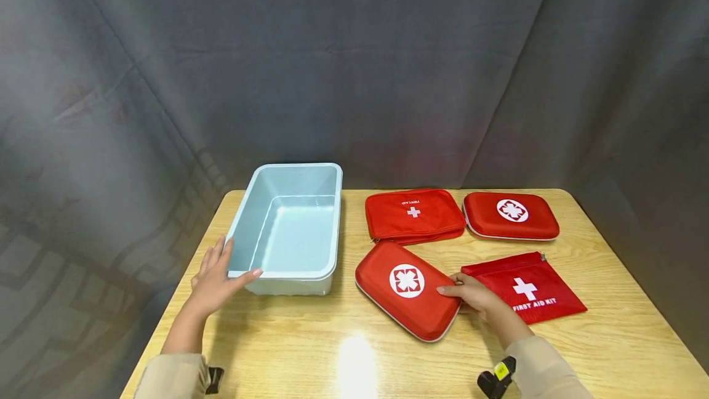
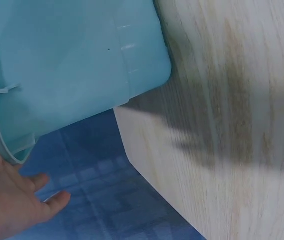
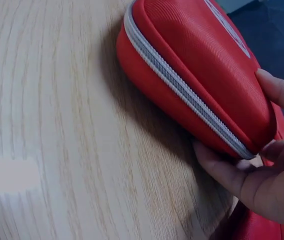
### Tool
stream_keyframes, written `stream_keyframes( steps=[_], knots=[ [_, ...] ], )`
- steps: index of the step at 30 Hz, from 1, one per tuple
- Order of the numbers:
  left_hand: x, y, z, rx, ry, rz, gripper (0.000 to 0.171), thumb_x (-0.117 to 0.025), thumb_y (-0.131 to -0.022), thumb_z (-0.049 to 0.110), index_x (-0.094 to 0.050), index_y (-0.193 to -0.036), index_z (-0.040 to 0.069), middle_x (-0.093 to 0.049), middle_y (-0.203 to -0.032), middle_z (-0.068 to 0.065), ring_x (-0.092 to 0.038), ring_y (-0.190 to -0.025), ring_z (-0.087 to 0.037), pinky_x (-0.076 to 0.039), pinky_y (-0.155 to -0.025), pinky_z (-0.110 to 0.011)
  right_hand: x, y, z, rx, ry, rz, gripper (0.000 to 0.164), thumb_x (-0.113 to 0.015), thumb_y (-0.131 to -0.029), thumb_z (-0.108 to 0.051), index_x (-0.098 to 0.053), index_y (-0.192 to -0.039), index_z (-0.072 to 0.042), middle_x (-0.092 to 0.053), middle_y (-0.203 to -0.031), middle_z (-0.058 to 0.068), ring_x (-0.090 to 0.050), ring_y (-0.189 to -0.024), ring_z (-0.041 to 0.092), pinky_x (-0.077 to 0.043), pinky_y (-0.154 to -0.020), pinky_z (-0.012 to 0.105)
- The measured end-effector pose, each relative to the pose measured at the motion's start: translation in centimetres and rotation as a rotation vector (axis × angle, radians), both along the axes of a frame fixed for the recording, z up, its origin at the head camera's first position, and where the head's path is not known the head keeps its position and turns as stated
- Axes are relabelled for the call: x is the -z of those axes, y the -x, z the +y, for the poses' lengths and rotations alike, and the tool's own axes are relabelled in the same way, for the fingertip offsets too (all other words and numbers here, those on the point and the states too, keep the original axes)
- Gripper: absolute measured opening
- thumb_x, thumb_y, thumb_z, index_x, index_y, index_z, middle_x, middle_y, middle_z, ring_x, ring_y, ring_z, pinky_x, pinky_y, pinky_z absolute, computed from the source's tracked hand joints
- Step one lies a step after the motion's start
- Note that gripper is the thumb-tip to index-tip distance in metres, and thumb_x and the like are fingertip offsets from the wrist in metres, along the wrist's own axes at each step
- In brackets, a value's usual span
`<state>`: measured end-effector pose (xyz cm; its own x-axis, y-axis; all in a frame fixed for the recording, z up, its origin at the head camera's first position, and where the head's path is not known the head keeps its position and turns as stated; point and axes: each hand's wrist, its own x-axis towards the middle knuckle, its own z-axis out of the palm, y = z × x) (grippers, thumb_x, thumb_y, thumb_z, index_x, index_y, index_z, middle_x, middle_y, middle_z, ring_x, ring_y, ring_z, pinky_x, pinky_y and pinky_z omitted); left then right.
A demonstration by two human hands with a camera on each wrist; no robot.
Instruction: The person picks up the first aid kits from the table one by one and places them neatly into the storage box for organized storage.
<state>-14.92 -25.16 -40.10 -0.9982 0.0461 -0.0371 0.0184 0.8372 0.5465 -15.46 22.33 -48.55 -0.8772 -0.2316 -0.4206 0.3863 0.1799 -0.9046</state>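
My right hand (image 1: 477, 297) grips the near right corner of a red hard-shell first aid case (image 1: 382, 270) with a white round emblem. In the right wrist view, the thumb lies on top of the case (image 3: 182, 60) and fingers reach under its grey-zippered edge, which is tilted up off the table. At the near left corner of a pale blue plastic bin (image 1: 293, 285), my left hand (image 1: 213, 279) rests against the rim with fingers spread and fairly straight. The left wrist view shows these fingers outside the bin (image 2: 72, 60).
Behind the held case lies a flat red first aid pouch (image 1: 388, 217). A second hard-shell case (image 1: 479, 217) sits at the back right. A red zip pouch (image 1: 498, 273) lettered FIRST AID KIT lies beside my right hand. Grey curtains (image 1: 332, 79) surround the wooden table (image 1: 288, 350).
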Motion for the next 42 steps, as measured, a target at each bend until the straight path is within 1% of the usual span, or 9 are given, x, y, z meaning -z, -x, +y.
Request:
stream_keyframes(
  steps=[4,7,12,15,21,27,31,38,42],
  knots=[
    [-0.1,0.1,0.0,0.005,0.001,-0.001,0.097,-0.054,-0.075,0.054,0.000,-0.138,0.005,0.011,-0.142,-0.014,0.008,-0.125,-0.040,-0.007,-0.080,-0.069,-0.1,-0.2,0.3,-0.042,0.062,-0.005,0.045,-0.062,-0.078,-0.019,-0.035,-0.101,0.008,-0.056,-0.079,0.005,-0.059,-0.068,0.016,-0.049,-0.063,0.033],
    [0.0,0.1,0.0,0.009,-0.021,-0.006,0.096,-0.055,-0.076,0.053,0.001,-0.138,0.005,0.012,-0.142,-0.013,0.001,-0.124,-0.043,-0.009,-0.083,-0.068,-0.4,-0.5,0.2,-0.058,0.122,-0.006,0.040,-0.057,-0.081,-0.015,-0.034,-0.103,0.009,-0.057,-0.079,0.006,-0.059,-0.069,0.017,-0.050,-0.062,0.034],
    [0.1,0.1,0.1,0.013,-0.077,-0.006,0.096,-0.055,-0.076,0.051,0.003,-0.138,0.007,0.014,-0.142,-0.010,-0.007,-0.122,-0.047,-0.017,-0.086,-0.065,-0.7,-0.7,0.2,-0.099,0.269,-0.047,0.024,-0.049,-0.085,-0.010,-0.038,-0.103,0.002,-0.059,-0.082,0.007,-0.060,-0.073,0.019,-0.049,-0.065,0.037],
    [0.1,0.1,0.2,0.014,-0.095,0.001,0.095,-0.056,-0.077,0.050,0.003,-0.138,0.007,0.013,-0.142,-0.010,-0.008,-0.122,-0.047,-0.019,-0.086,-0.064,-0.6,-0.8,0.1,-0.129,0.326,-0.063,0.024,-0.048,-0.086,-0.010,-0.039,-0.105,0.000,-0.059,-0.086,0.008,-0.060,-0.076,0.021,-0.049,-0.067,0.038],
    [0.3,0.2,0.2,0.010,-0.074,0.028,0.095,-0.056,-0.077,0.050,0.001,-0.138,0.006,0.011,-0.142,-0.011,-0.012,-0.120,-0.048,-0.020,-0.086,-0.063,-0.3,-1.3,-0.2,-0.137,0.318,-0.027,0.036,-0.050,-0.086,-0.010,-0.033,-0.113,0.006,-0.058,-0.088,0.009,-0.060,-0.077,0.022,-0.049,-0.067,0.038],
    [0.8,0.1,0.0,0.006,-0.014,0.063,0.095,-0.054,-0.076,0.053,-0.001,-0.139,0.006,0.008,-0.143,-0.011,-0.019,-0.117,-0.050,-0.023,-0.083,-0.064,0.1,-2.0,-0.8,-0.138,0.366,0.018,0.025,-0.048,-0.087,-0.007,-0.036,-0.108,0.002,-0.059,-0.089,0.007,-0.060,-0.077,0.020,-0.049,-0.066,0.035],
    [0.9,0.0,-0.1,0.006,-0.053,0.068,0.094,-0.056,-0.076,0.050,-0.001,-0.139,0.006,0.008,-0.143,-0.011,-0.016,-0.120,-0.048,-0.022,-0.085,-0.063,0.2,-2.3,-1.5,-0.110,0.388,0.025,0.023,-0.047,-0.087,-0.005,-0.037,-0.106,0.000,-0.059,-0.088,0.006,-0.060,-0.078,0.020,-0.049,-0.067,0.035],
    [1.1,0.1,-0.1,-0.008,-0.112,0.091,0.094,-0.060,-0.076,0.045,-0.002,-0.139,0.005,0.006,-0.142,-0.013,-0.010,-0.123,-0.044,-0.020,-0.088,-0.062,-0.1,-2.6,-2.3,-0.040,0.357,0.037,0.029,-0.050,-0.086,-0.007,-0.032,-0.106,0.003,-0.054,-0.087,0.007,-0.060,-0.075,0.019,-0.049,-0.066,0.035],
    [1.2,0.1,0.0,-0.016,-0.112,0.111,0.095,-0.061,-0.075,0.044,-0.003,-0.139,0.004,0.004,-0.142,-0.014,-0.011,-0.123,-0.044,-0.020,-0.089,-0.060,-0.2,-2.7,-2.4,-0.050,0.361,0.038,0.029,-0.050,-0.086,-0.007,-0.031,-0.105,0.003,-0.054,-0.087,0.008,-0.060,-0.075,0.019,-0.049,-0.065,0.034]
  ],
)
